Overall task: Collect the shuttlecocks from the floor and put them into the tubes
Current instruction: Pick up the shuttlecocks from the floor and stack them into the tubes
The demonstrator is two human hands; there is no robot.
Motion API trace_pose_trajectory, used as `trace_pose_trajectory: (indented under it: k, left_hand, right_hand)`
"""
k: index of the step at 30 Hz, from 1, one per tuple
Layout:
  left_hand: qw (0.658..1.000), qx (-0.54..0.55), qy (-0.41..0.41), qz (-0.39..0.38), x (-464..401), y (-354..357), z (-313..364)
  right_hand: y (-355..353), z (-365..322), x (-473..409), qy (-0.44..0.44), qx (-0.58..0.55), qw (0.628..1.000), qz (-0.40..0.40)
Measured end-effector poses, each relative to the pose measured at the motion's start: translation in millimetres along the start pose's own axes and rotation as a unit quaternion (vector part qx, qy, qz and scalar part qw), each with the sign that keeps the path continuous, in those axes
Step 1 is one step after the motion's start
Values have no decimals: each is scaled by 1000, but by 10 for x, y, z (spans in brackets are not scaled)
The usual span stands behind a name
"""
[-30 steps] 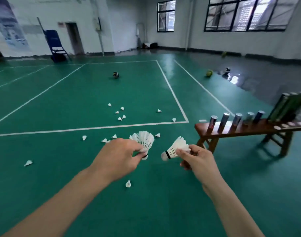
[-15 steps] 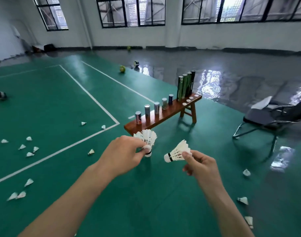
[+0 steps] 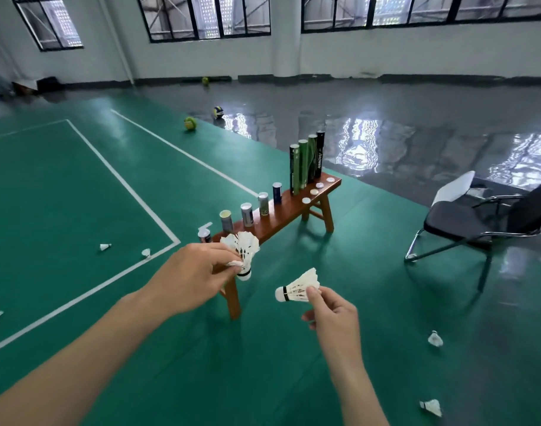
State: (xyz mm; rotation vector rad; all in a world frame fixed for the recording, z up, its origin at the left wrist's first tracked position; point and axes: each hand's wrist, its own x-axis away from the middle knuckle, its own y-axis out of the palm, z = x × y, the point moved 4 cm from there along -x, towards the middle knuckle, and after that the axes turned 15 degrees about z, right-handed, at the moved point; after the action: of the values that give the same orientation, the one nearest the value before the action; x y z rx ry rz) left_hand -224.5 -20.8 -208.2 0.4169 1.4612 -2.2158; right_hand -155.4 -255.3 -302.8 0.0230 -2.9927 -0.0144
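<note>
White feathers fan from the bunch of shuttlecocks [image 3: 243,252] pinched in the left hand [image 3: 193,278], perhaps two or three stacked. The right hand [image 3: 332,315] pinches one shuttlecock [image 3: 297,288]. Tubes [image 3: 307,162] stand on the wooden bench [image 3: 289,210] just beyond.

I log a wooden bench [image 3: 289,210] on the green court floor [image 3: 63,195], white lines [image 3: 125,186] crossing it. A black chair [image 3: 465,222] stands to its right, white sheet [image 3: 453,187] on the seat. Three balls: green [image 3: 190,123], yellow-blue [image 3: 218,111], another green [image 3: 205,80] by the wall. Barred windows [image 3: 207,16] above; grey glossy floor [image 3: 386,124] beyond.
</note>
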Motion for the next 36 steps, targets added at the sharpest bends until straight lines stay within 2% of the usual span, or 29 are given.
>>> trace_pose_trajectory:
  k: [5,12,15,21,24,31,36]
  left_hand:
    - [1000,13,23,-3,-1033,475,-584]
    - [995,16,96,-18,-2822,1020,-1284]
    - [995,51,86,8,-3597,1239,-1501]
    - [992,106,68,5,-4932,1988,-1975]
    - [994,93,51,-5,-5427,2380,-2225]
    - [998,49,-22,-45,-6667,3493,-2835]
    - [996,21,-79,-37,-7247,4048,-3300]
  right_hand:
    - [745,38,-1057,19,12,1000,6]
    - [1529,-500,-2697,-47,48,997,49]
    - [1688,-701,-3375,-51,49,994,78]
    - [2170,-667,-4662,-66,86,993,48]
    - [2378,-589,-5290,-66,106,991,36]
    - [2778,-588,-7173,-52,65,996,11]
    - [3059,-589,-8195,-19,72,997,18]
